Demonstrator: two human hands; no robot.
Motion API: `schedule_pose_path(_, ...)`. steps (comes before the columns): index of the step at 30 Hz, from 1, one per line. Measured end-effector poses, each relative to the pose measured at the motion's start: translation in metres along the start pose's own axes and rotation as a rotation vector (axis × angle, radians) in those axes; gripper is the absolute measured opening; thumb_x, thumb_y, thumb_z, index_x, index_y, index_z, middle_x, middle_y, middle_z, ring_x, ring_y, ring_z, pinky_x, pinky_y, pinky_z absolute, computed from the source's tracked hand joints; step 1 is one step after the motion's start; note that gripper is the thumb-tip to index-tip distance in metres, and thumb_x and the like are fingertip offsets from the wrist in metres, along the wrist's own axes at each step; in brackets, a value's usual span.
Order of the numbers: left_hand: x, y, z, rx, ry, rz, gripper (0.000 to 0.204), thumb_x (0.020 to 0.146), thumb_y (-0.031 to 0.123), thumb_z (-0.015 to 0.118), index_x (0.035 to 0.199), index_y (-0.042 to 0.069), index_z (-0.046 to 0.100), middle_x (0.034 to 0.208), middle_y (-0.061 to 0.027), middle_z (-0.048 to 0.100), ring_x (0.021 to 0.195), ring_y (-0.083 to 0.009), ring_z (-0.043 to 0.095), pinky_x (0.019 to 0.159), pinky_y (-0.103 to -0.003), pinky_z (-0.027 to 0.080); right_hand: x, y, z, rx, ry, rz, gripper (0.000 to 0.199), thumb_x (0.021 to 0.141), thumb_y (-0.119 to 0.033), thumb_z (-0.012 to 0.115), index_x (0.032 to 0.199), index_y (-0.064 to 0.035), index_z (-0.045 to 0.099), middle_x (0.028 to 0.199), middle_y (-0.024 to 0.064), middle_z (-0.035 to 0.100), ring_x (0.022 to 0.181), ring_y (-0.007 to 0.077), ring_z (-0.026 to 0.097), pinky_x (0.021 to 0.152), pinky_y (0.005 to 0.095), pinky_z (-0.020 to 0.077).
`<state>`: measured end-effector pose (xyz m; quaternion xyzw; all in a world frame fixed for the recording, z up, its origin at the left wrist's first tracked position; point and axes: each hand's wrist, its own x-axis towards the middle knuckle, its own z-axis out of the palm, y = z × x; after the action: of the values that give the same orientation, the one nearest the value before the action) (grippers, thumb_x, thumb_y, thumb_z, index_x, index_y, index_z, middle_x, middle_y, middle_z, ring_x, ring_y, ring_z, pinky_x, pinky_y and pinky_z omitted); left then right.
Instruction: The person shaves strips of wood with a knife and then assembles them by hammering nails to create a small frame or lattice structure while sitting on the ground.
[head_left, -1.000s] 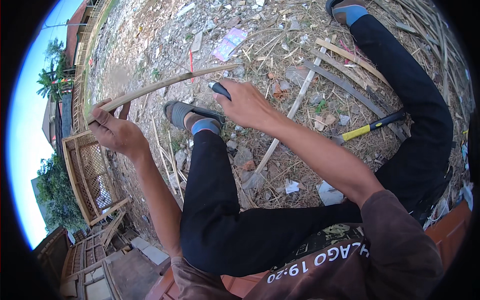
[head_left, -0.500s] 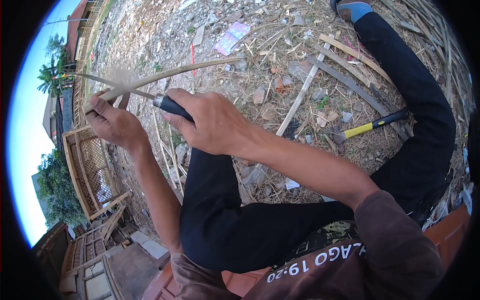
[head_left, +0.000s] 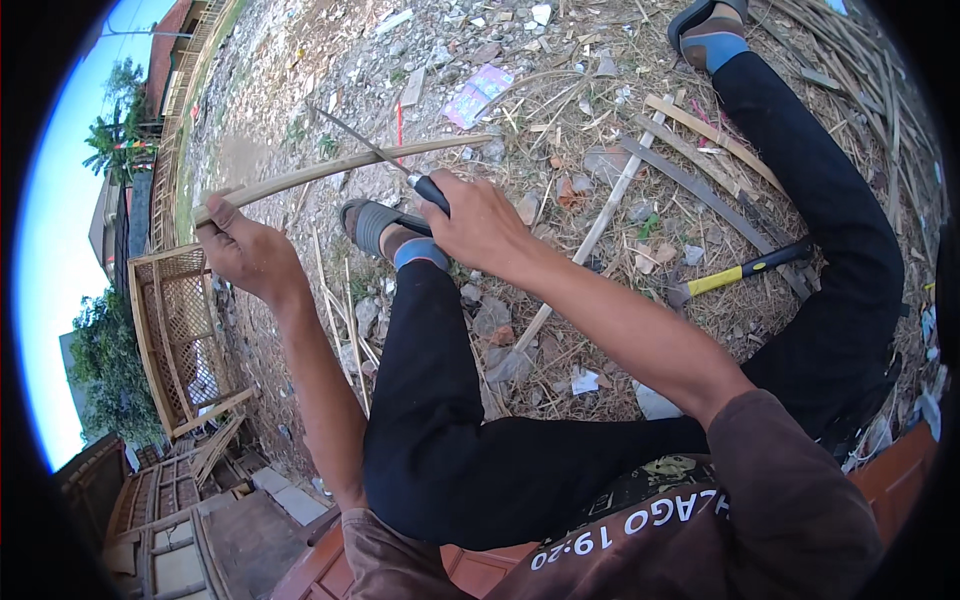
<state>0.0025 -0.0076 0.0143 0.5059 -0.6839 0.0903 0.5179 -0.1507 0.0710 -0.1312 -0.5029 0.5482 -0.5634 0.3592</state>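
My left hand is closed round the near end of a long, slightly curved bamboo strip, which reaches away to the right above the ground. In my right hand is the black handle of a knife with a long, thin blade. The blade points up and left and crosses the strip around its middle. It looks to be against the strip, though I cannot tell how firmly. My right fingers wrap the handle and partly hide it.
A hammer with a yellow and black handle lies by my right leg. Several bamboo strips lie near it, with more piled at the far right. A lattice bamboo frame stands at left. Stones and dry straw cover the ground.
My right hand has moved right, carrying the knife along the strip from near my left hand to about its middle. The blade now points more upward. My left hand has shifted slightly right.
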Motion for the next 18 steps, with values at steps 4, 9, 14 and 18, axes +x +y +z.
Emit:
schedule_pose_path(4,-0.001,0.001,-0.01,0.004,0.021,0.044,0.041,0.106,0.032,0.045,0.098,-0.006,0.06,0.084,-0.0113,0.06,0.076,-0.0193,0.053,0.071,-0.034,0.044,-0.008,-0.047,0.003,-0.028,-0.123,-0.147,0.024,0.091,-0.023,0.061,0.101,-0.0008,0.061,0.077,0.026,0.066,0.072,0.0463,0.064,0.065,0.0523,0.0508)
schedule_pose_path(9,-0.003,-0.005,0.001,-0.034,0.035,0.01,0.042,0.106,0.032,0.044,0.096,-0.005,0.059,0.081,-0.0096,0.059,0.075,-0.0163,0.052,0.07,-0.033,0.042,-0.002,0.013,0.005,-0.102,-0.016,0.077,0.025,0.091,-0.023,0.061,0.102,-0.001,0.06,0.074,0.0254,0.066,0.073,0.0466,0.065,0.069,0.0535,0.0505)
schedule_pose_path(14,-0.002,-0.004,-0.011,-0.015,-0.008,0.022,0.041,0.106,0.033,0.043,0.097,-0.004,0.059,0.081,-0.0079,0.058,0.073,-0.0159,0.05,0.069,-0.032,0.042,-0.015,-0.041,0.001,0.009,-0.077,-0.183,0.027,0.09,-0.024,0.061,0.108,-0.0032,0.061,0.074,0.0239,0.067,0.072,0.0463,0.065,0.068,0.0538,0.0498)
schedule_pose_path(18,-0.003,0.007,0.002,0.024,0.001,0.106,0.043,0.106,0.035,0.043,0.095,-0.003,0.059,0.078,-0.0066,0.057,0.072,-0.0155,0.049,0.068,-0.032,0.042,0.008,0.045,-0.009,-0.186,-0.041,0.075,0.03,0.092,-0.027,0.061,0.113,-0.0055,0.06,0.081,0.0251,0.067,0.079,0.045,0.066,0.073,0.0527,0.0494)
